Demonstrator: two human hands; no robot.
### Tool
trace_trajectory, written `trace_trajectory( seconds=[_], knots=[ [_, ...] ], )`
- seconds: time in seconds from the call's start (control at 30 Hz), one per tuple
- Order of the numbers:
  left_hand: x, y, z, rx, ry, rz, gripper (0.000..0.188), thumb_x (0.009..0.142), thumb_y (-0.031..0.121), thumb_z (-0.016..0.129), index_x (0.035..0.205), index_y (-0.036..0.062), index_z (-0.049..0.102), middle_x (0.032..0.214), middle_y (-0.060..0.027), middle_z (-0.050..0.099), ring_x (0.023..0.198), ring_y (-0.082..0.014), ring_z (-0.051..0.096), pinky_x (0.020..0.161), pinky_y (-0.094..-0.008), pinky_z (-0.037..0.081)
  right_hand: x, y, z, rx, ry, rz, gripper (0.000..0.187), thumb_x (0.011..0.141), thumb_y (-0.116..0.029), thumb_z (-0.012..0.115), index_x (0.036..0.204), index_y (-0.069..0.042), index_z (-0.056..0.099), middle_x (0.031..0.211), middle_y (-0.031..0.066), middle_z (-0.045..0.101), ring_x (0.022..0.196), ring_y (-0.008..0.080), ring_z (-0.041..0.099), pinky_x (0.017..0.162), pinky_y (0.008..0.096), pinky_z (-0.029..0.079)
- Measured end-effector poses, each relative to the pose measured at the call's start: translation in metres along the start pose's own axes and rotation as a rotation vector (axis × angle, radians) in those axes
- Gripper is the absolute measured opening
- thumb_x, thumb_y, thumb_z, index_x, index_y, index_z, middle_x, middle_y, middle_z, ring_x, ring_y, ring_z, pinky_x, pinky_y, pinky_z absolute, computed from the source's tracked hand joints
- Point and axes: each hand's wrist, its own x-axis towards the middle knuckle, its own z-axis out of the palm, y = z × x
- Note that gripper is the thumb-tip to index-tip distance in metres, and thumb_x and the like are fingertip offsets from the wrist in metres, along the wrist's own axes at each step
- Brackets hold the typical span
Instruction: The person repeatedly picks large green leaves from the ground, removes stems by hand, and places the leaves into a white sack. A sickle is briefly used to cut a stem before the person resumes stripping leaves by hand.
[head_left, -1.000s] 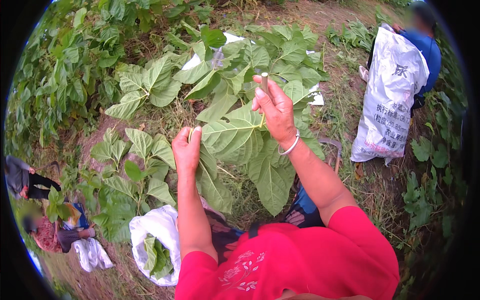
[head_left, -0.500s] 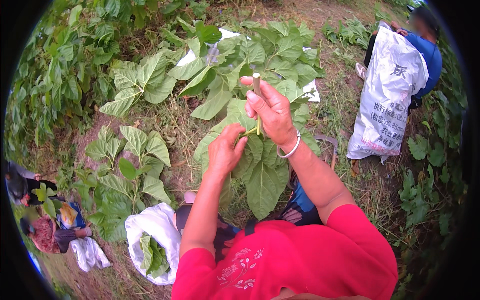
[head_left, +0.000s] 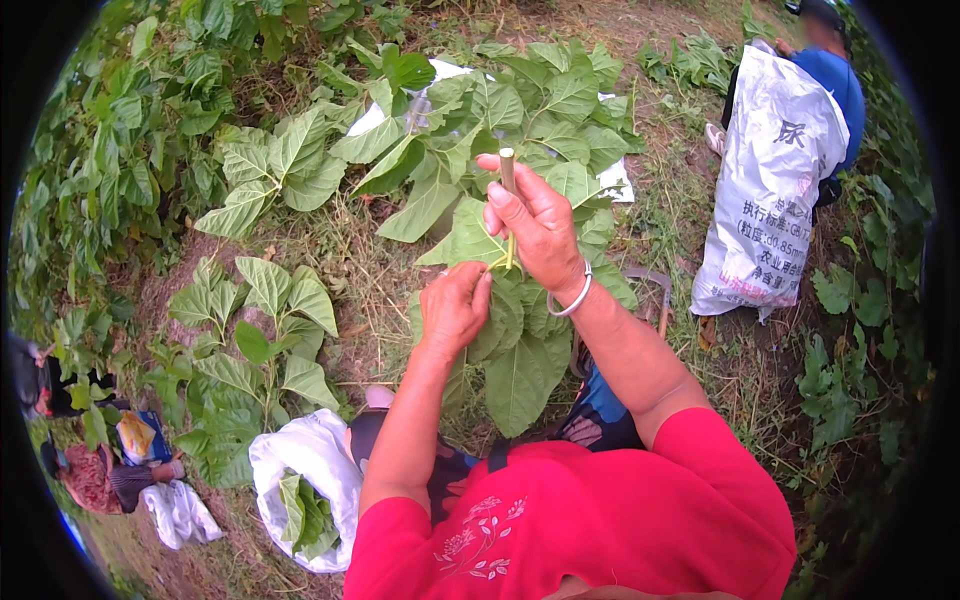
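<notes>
My right hand grips the stem cut-end up, my left hand pinching a leaf stalk just left.

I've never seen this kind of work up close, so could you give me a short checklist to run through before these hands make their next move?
1. Right fingers around the stem: ok, its pale cut end shows above the thumb.
2. Left fingers closed on a leaf stalk: cannot tell, the contact is mostly hidden.
3. Space below the fingers clear: not ok, broad leaves hang there.
4. White sack open: ok, green leaves show in its mouth.
5. Curved tool apart from the right fingers: ok, it shows farther right, with a gap between.
</notes>
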Motion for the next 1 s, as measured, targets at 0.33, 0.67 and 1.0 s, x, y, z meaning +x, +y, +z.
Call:
trace_trajectory(
  seconds=[0.33,0.67,1.0],
  knots=[
    [0.009,-0.008,0.013,-0.208,0.086,-0.342,0.021,0.087,0.029,0.057,0.092,0.0096,0.062,0.076,-0.0185,0.063,0.075,-0.0394,0.062,0.065,-0.0467,0.046,-0.026,0.020,0.031,-0.161,-0.018,-0.062,0.040,0.096,-0.012,0.053,0.134,0.000,0.046,0.077,-0.0032,0.050,0.070,0.0046,0.048,0.064,0.0201,0.043],
    [0.019,-0.011,-0.024,-1.200,-0.038,-0.501,0.011,0.087,0.013,0.058,0.091,0.0035,0.063,0.075,0.0039,0.059,0.063,-0.0040,0.052,0.059,-0.0197,0.042,0.016,0.004,-0.019,-0.062,0.243,-0.090,0.036,0.097,-0.023,0.053,0.127,-0.003,0.054,0.075,-0.0034,0.051,0.065,0.0039,0.046,0.061,0.0185,0.040],
    [0.012,-0.021,-0.082,-0.992,0.191,-0.389,0.015,0.082,0.018,0.070,0.084,0.0080,0.058,0.073,0.0070,0.052,0.065,-0.0027,0.046,0.059,-0.0195,0.038,0.025,-0.042,-0.053,0.102,0.383,-0.210,0.044,0.096,-0.041,0.053,0.110,0.000,0.062,0.064,-0.0037,0.049,0.058,0.0025,0.038,0.051,0.0174,0.028]
  ],
)
